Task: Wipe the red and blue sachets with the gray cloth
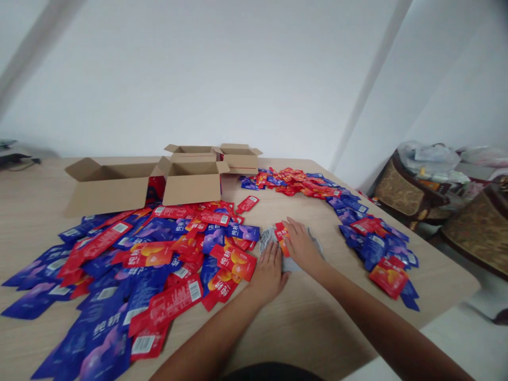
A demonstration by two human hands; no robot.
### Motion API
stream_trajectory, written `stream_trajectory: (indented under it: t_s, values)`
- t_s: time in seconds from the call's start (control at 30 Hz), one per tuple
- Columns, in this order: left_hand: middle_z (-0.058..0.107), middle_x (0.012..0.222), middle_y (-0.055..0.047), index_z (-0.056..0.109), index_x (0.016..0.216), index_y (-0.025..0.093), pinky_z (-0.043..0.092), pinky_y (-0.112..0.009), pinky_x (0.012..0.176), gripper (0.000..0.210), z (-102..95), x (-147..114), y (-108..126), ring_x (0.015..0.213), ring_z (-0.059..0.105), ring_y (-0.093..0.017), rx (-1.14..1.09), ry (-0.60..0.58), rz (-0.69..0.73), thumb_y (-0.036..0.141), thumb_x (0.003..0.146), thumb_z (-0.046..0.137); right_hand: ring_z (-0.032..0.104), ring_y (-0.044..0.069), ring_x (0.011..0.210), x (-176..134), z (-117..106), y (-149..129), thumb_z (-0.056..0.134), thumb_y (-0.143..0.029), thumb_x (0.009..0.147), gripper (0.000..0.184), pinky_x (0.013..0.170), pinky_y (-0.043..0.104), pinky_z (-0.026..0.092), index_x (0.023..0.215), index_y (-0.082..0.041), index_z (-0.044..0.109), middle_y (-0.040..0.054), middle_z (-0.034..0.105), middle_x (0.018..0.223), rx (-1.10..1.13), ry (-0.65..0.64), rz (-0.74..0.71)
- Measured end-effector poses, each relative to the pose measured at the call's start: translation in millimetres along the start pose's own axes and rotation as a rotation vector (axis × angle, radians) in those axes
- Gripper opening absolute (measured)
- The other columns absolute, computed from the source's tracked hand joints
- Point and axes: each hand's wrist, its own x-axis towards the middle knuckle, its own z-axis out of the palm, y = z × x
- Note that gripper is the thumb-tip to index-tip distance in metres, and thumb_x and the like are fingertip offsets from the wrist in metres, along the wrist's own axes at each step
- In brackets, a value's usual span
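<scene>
I've got the L hand (268,272) palm down at the near-left edge of the grey cloth (291,264), fingers straight and close together, thumb out to the side: grip spread flat, pressing rather than clasping. R hand (304,246) comes in over the far side, fingers laid across a red-orange sachet (281,235), and that sachet is lying on the cloth, btwn the two hands. Is the R grip pinching it or just pressing? Can't tell from here, fingertips are a bit blurred and the palm's hidden, so I'd call it contact only.

Cloth's on the table (313,328), rumpled at its edges. Just L of the hands, a big heap of blue and red sachets (159,254) spreads to the near edge, overlapping every which way. Behind it I see open cardboard boxes (192,189), flaps up. Over on the R, a second lot of sachets (373,251) curves along the table's far and R sides. Beyond that, brown patterned chairs (408,190) w/ plastic bags (428,156) on top.
</scene>
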Motion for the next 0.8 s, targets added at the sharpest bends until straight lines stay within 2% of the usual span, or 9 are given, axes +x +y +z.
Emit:
stream_trajectory:
  t_s: [0.1, 0.2, 0.27, 0.33, 0.43, 0.53, 0.6, 0.7, 0.8]
  values:
    - [0.024, 0.149, -0.022, 0.026, 0.14, 0.003, 0.022, -0.046, 0.111, 0.073, 0.7, 1.2, -0.3, 0.139, 0.016, -0.031, -0.004, -0.036, -0.002, 0.053, 0.088, 0.035, 0.038, 0.026, 0.126, -4.4, 23.0, -5.3, 0.03, -0.025, 0.092, 0.047, 0.105, 0.043, 0.029, 0.136, -0.012, 0.038, 0.0153, 0.046, 0.135, 0.008, -0.073, 0.089]
    - [0.025, 0.148, -0.022, 0.027, 0.14, 0.004, 0.021, -0.046, 0.111, 0.072, 1.9, 1.7, -0.7, 0.139, 0.016, -0.031, 0.01, -0.055, -0.002, 0.054, 0.088, 0.033, 0.035, 0.029, 0.128, -12.0, 47.9, 7.7, 0.036, -0.031, 0.09, 0.051, 0.102, 0.045, 0.032, 0.138, -0.013, 0.035, 0.0155, 0.039, 0.142, -0.053, -0.117, 0.205]
    - [0.025, 0.148, -0.022, 0.03, 0.138, 0.004, 0.021, -0.047, 0.111, 0.07, 2.2, 1.4, -0.9, 0.139, 0.016, -0.03, 0.02, -0.058, 0.0, 0.053, 0.089, 0.032, 0.035, 0.029, 0.128, -15.1, 55.0, 21.8, 0.037, -0.031, 0.09, 0.051, 0.102, 0.044, 0.032, 0.137, -0.012, 0.035, 0.0158, 0.036, 0.144, -0.091, -0.1, 0.23]
    - [0.025, 0.148, -0.022, 0.032, 0.137, 0.004, 0.021, -0.046, 0.111, 0.068, 2.1, 0.9, -1.1, 0.139, 0.015, -0.03, 0.022, -0.059, -0.002, 0.053, 0.089, 0.032, 0.037, 0.028, 0.126, -14.0, 51.4, 34.9, 0.039, -0.029, 0.089, 0.05, 0.102, 0.044, 0.032, 0.136, -0.012, 0.037, 0.0163, 0.038, 0.142, -0.116, -0.069, 0.214]
    - [0.025, 0.148, -0.022, 0.033, 0.137, 0.004, 0.023, -0.046, 0.11, 0.068, 0.3, 0.1, -0.7, 0.139, 0.015, -0.031, 0.008, -0.051, -0.007, 0.053, 0.089, 0.032, 0.041, 0.029, 0.119, -5.3, 31.1, 40.6, 0.043, -0.023, 0.085, 0.052, 0.099, 0.043, 0.035, 0.136, -0.013, 0.036, 0.0164, 0.043, 0.134, -0.123, -0.025, 0.184]
    - [0.027, 0.148, -0.02, 0.033, 0.137, 0.006, 0.024, -0.047, 0.11, 0.064, -5.6, -0.4, 1.8, 0.139, 0.017, -0.03, -0.022, -0.017, 0.017, 0.049, 0.089, 0.036, 0.041, 0.029, 0.116, 4.0, 7.2, 24.7, 0.038, -0.013, 0.085, 0.054, 0.096, 0.042, 0.037, 0.138, -0.015, 0.033, 0.0168, 0.045, 0.131, -0.127, 0.025, 0.177]
    - [0.034, 0.145, -0.016, 0.037, 0.135, 0.01, 0.025, -0.045, 0.11, 0.055, -11.4, -0.3, 4.0, 0.138, 0.021, -0.028, -0.058, -0.001, 0.063, 0.042, 0.09, 0.039, 0.041, 0.028, 0.118, 5.6, -3.2, 9.4, 0.034, -0.013, 0.087, 0.052, 0.097, 0.041, 0.037, 0.139, -0.016, 0.032, 0.0156, 0.045, 0.133, -0.106, 0.013, 0.127]
    - [0.043, 0.14, -0.011, 0.041, 0.132, 0.015, 0.028, -0.041, 0.109, 0.046, -18.2, 0.4, 5.8, 0.134, 0.031, -0.023, -0.12, -0.009, 0.12, 0.033, 0.09, 0.042, 0.041, 0.025, 0.122, -2.8, -4.1, -3.6, 0.03, -0.018, 0.09, 0.049, 0.102, 0.038, 0.033, 0.139, -0.013, 0.033, 0.0137, 0.046, 0.135, -0.05, -0.074, 0.057]
    - [0.043, 0.14, -0.007, 0.042, 0.133, 0.021, 0.029, -0.042, 0.109, 0.045, -18.5, 1.5, 4.4, 0.132, 0.034, -0.022, -0.139, -0.056, 0.157, 0.033, 0.089, 0.044, 0.034, 0.025, 0.131, -17.0, 10.3, 1.4, 0.031, -0.016, 0.088, 0.05, 0.106, 0.04, 0.029, 0.137, -0.008, 0.037, 0.0158, 0.042, 0.14, -0.036, -0.179, 0.073]
